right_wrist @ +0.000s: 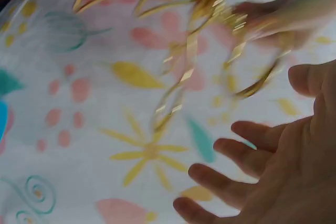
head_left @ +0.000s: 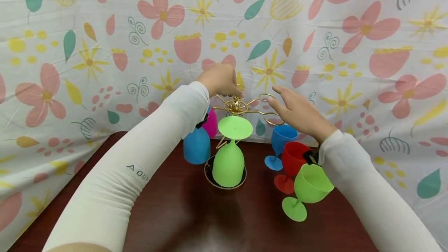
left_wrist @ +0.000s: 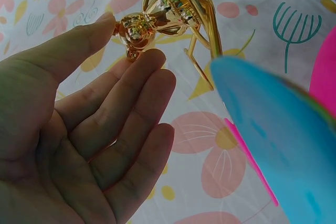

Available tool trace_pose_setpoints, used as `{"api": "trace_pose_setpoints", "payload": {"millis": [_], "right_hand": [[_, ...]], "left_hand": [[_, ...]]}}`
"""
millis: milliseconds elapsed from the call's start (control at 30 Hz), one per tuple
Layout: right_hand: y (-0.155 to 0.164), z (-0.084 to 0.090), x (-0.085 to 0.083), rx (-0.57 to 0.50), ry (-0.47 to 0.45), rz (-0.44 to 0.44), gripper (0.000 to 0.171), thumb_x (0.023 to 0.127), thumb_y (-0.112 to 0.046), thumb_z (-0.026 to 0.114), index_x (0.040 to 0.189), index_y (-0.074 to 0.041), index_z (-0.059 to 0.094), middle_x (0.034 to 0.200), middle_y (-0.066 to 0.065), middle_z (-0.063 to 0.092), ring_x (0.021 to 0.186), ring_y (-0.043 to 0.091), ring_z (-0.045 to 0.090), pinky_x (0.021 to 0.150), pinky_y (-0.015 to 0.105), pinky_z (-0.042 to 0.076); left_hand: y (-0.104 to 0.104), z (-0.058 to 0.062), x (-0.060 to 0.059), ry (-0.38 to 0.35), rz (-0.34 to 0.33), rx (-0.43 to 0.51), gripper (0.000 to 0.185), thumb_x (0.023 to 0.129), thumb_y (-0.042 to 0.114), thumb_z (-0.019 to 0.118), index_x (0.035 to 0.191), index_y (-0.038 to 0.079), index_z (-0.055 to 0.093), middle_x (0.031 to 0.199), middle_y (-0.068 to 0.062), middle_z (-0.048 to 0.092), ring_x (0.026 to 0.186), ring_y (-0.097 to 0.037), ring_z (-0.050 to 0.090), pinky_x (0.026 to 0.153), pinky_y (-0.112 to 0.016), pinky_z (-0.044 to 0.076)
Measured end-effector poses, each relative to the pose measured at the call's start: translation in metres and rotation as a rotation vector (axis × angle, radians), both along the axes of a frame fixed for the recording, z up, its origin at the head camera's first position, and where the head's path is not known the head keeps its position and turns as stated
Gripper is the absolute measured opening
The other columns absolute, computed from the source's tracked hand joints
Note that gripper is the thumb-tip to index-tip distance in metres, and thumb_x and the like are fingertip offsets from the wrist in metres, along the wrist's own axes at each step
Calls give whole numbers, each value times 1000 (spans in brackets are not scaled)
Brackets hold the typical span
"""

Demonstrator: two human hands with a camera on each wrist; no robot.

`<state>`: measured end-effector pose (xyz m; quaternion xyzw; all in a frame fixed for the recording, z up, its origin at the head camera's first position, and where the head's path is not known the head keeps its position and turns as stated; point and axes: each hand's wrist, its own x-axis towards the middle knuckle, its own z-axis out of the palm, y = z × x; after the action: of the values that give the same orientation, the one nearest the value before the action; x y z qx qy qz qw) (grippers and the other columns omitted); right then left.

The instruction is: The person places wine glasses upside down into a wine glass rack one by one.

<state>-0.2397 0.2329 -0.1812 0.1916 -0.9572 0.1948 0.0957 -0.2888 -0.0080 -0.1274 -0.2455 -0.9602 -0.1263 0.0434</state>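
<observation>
Hands (head_left: 220,80) by rack (head_left: 241,106); sleeve (head_left: 138,173) "A OUA"

Head view high, facing down and forward; both wrist views close, upward, sharing the gold rack (head_left: 241,106)

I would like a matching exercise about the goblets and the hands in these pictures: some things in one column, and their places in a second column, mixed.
Things:
1. green goblet
2. red goblet
3. left hand
4. right hand

Places:
A. stands upright on the table
B. hangs upside down on the gold rack
C. open beside a rack ring, not gripping it
D. at the knob on top of the rack

Pairs: 1-B, 2-A, 3-D, 4-C
</observation>
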Motion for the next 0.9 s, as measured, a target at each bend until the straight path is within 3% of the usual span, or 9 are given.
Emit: {"api": "trace_pose_setpoints", "payload": {"millis": [167, 333, 600, 767, 900], "right_hand": [[9, -1, -43, 18, -174, 22, 76, 101, -57, 32, 156, -7, 19, 159, 18, 20, 145, 38, 15, 113, 58, 17], [20, -14, -68, -96, -278, 75, 66, 104, -52, 28, 157, -14, 19, 159, 14, 22, 144, 36, 20, 113, 58, 19], [22, -37, -83, -322, -232, 144, 53, 107, -41, 31, 154, -17, 32, 149, 12, 43, 139, 32, 34, 112, 56, 23], [20, -40, -89, -350, -212, 148, 50, 109, -31, 30, 153, -8, 32, 147, 17, 45, 137, 34, 37, 112, 54, 24], [19, -41, -90, -360, -198, 150, 49, 109, -32, 31, 152, -10, 34, 145, 16, 47, 136, 33, 38, 112, 53, 25]], "left_hand": [[2, 0, 0, -2, -7, 6, 32, 85, 42, 74, 70, 13, 74, 72, 0, 68, 69, -15, 61, 59, -27, 45], [3, -1, -1, -9, -13, 15, 32, 85, 42, 74, 70, 14, 75, 70, 1, 68, 68, -14, 61, 58, -27, 44], [5, 1, -1, -22, 12, -22, 34, 85, 43, 73, 70, 12, 71, 75, -3, 69, 65, -14, 58, 58, -28, 44], [8, 7, 3, -58, 66, -53, 36, 85, 45, 72, 82, 10, 67, 80, -6, 69, 68, -15, 61, 58, -28, 44], [10, 8, 5, -94, 101, -74, 39, 83, 48, 73, 88, 11, 63, 82, -6, 69, 71, -16, 65, 58, -28, 45]]}}
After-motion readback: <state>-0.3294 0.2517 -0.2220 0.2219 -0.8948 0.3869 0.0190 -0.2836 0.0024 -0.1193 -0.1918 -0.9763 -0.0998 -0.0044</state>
